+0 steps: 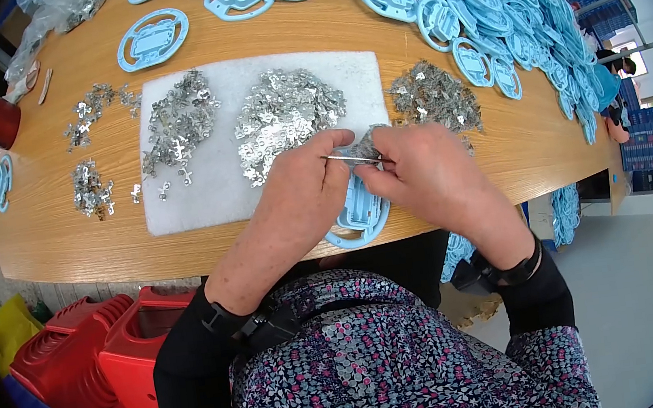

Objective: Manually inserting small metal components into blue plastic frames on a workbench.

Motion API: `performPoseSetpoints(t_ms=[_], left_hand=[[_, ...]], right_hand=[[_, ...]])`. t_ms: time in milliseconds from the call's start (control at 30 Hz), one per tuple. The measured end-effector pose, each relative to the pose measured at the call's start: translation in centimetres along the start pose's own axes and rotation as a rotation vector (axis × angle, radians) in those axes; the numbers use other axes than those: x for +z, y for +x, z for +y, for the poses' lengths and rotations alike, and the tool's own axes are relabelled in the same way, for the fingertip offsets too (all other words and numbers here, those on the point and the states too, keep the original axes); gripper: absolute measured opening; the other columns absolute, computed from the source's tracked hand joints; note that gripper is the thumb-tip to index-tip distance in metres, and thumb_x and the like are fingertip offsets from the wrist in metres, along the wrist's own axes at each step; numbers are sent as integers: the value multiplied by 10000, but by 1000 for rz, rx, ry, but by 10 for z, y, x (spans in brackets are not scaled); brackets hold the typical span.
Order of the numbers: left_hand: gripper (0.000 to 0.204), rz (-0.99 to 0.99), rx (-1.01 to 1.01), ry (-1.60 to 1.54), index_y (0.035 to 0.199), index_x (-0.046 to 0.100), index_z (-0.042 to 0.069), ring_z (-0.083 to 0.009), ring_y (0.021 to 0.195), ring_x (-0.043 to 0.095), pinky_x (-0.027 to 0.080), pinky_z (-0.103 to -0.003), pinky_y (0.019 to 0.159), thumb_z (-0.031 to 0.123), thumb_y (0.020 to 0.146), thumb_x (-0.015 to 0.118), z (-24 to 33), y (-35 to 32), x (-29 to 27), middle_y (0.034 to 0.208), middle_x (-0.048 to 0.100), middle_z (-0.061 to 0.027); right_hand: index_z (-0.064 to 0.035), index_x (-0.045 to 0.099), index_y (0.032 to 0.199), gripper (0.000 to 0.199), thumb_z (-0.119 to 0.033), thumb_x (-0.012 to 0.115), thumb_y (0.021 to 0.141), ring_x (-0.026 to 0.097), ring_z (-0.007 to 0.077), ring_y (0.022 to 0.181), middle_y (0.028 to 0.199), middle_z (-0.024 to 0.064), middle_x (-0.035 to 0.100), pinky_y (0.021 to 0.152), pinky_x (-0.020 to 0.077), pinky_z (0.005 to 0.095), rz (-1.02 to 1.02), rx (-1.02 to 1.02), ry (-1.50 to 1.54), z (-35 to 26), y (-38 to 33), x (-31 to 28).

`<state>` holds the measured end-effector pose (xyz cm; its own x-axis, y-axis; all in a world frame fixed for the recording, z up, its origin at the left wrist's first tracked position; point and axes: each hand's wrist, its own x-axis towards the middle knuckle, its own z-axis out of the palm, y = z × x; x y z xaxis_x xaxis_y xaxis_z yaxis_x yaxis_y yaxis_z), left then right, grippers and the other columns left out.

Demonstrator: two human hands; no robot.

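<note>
My right hand (427,163) is closed around thin metal tweezers (355,159), which point left towards my left hand (307,180). The left thumb and forefinger are pinched together by the tweezers' tip; whatever they hold is too small to make out. A small grey bundle (367,145) shows between the two hands, its kind unclear. Beneath them, at the table's near edge, lies a light blue steering-wheel-shaped plastic part (360,212), partly covered by my fingers. Just beyond my left hand, small stamped metal clips (283,115) are heaped on a white foam sheet (205,207).
More metal clips form a pile (434,97) on the right and loose clusters (90,189) on the left. Many blue wheel parts (481,1) are stacked along the far right. Red plastic stools (75,349) stand below the table's left side.
</note>
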<state>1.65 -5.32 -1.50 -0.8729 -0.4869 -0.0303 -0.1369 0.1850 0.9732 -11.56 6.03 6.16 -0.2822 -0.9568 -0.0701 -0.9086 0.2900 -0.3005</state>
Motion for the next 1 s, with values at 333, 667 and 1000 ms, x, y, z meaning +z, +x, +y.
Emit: performPoseSetpoints(t_ms=[333,667,1000], left_hand=[[320,28,-11,37,1214,643,-22,-175,737,648,515,-327,698,121,983,475,1,-1,1,828,689,-132],[324,-20,-76,-6,1229,640,-8,-105,693,623,514,-280,631,118,997,452,1,0,2,836,687,-80],[318,1,-43,43,1218,651,-1,-98,658,605,498,-278,595,120,998,455,0,1,2,779,672,-71]], right_hand=[[-36,542,770,313,-267,675,934,610,390,605,645,175,585,525,457,452,192,-29,181,13,-45,31],[-70,548,770,271,-251,634,952,623,382,618,660,153,605,536,478,468,162,93,55,19,-56,19],[-94,570,787,104,-143,619,864,645,341,631,677,107,611,529,496,439,122,-1,-143,10,-54,12]])
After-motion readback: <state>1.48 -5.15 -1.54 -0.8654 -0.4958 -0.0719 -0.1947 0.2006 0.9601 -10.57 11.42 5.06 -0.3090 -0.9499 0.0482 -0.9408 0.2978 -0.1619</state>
